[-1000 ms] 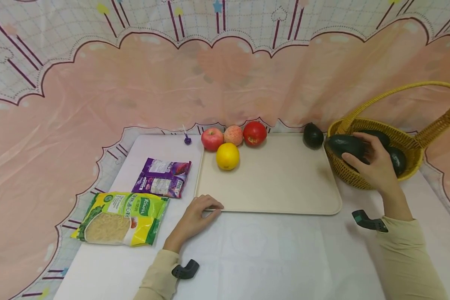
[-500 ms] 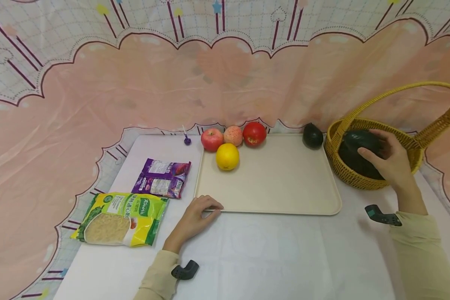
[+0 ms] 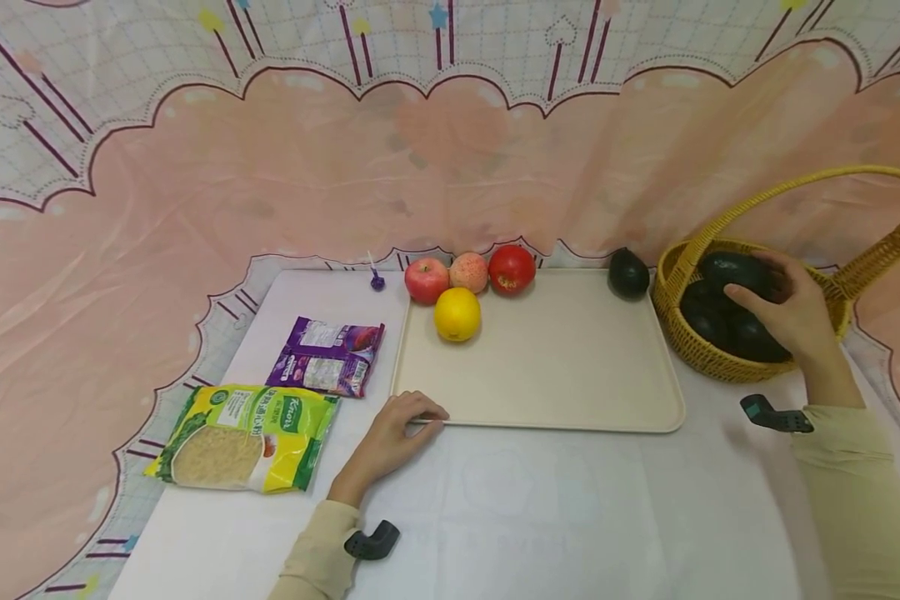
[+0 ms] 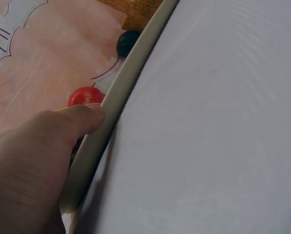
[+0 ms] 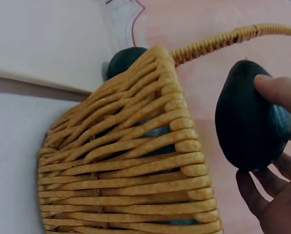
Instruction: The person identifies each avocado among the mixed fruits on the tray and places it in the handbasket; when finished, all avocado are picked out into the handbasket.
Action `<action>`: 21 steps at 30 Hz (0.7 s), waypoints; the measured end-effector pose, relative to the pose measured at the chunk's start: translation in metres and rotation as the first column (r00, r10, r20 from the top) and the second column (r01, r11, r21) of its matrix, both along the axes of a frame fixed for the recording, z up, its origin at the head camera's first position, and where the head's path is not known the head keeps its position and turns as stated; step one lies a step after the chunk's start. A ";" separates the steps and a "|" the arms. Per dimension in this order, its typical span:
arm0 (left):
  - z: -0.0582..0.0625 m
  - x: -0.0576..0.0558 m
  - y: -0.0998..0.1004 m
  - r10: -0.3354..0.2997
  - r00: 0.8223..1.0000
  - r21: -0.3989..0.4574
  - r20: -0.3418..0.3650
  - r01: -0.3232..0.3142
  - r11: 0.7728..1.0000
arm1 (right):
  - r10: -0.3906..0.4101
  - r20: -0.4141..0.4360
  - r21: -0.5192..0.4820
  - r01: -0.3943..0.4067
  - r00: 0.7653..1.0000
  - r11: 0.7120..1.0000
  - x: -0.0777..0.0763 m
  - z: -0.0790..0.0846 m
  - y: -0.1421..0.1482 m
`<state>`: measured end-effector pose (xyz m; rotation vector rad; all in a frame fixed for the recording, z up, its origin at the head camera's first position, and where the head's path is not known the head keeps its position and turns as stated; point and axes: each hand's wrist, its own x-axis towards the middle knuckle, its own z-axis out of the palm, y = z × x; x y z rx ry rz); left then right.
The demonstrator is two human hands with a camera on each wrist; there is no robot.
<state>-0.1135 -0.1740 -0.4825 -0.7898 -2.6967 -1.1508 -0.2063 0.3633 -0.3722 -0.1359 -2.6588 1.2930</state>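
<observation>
My right hand (image 3: 798, 312) grips a dark green avocado (image 3: 735, 271) over the wicker basket (image 3: 678, 337). The right wrist view shows thumb and fingers around that avocado, above the woven rim. Several more avocados (image 3: 753, 337) lie inside the basket, partly hidden by its wall and my hand. Another avocado (image 3: 629, 275) sits at the far right corner of the beige tray (image 3: 555, 367). At the tray's near left corner, my left hand (image 3: 397, 433) rests on the rim with relaxed fingers. Toward the back left of the tray are an apple (image 3: 427, 281), a peach (image 3: 468, 272), a pomegranate (image 3: 512, 269) and a yellow orange-like fruit (image 3: 457, 314).
Left of the tray lie a purple snack packet (image 3: 326, 356) and a yellow-green Knorr pasta bag (image 3: 243, 437). A small purple lollipop (image 3: 377, 282) sits behind them. The basket's tall handle (image 3: 817, 173) arches above its right side. A printed curtain (image 3: 450, 167) borders the table's back.
My right hand has carried the avocado rightward from the basket's left rim to over its middle, uncovering avocados beneath. My left hand stays at the tray corner.
</observation>
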 end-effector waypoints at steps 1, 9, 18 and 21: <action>0.000 0.000 0.000 0.001 1.000 -0.002 0.001 -0.001 1.000 | 0.001 0.016 0.014 -0.001 1.000 1.000 -0.002 0.001 0.000; -0.001 0.000 -0.001 0.006 1.000 0.004 -0.017 -0.006 1.000 | 0.042 0.060 0.083 -0.047 0.997 0.995 -0.023 0.002 0.003; 0.000 0.000 0.000 0.004 1.000 0.002 0.018 -0.004 1.000 | 0.161 0.064 0.137 -0.168 0.985 0.976 -0.047 0.002 0.007; 0.000 0.000 0.000 0.008 1.000 -0.006 0.025 -0.008 1.000 | 0.181 0.072 0.169 -0.191 0.981 0.967 -0.053 0.004 0.008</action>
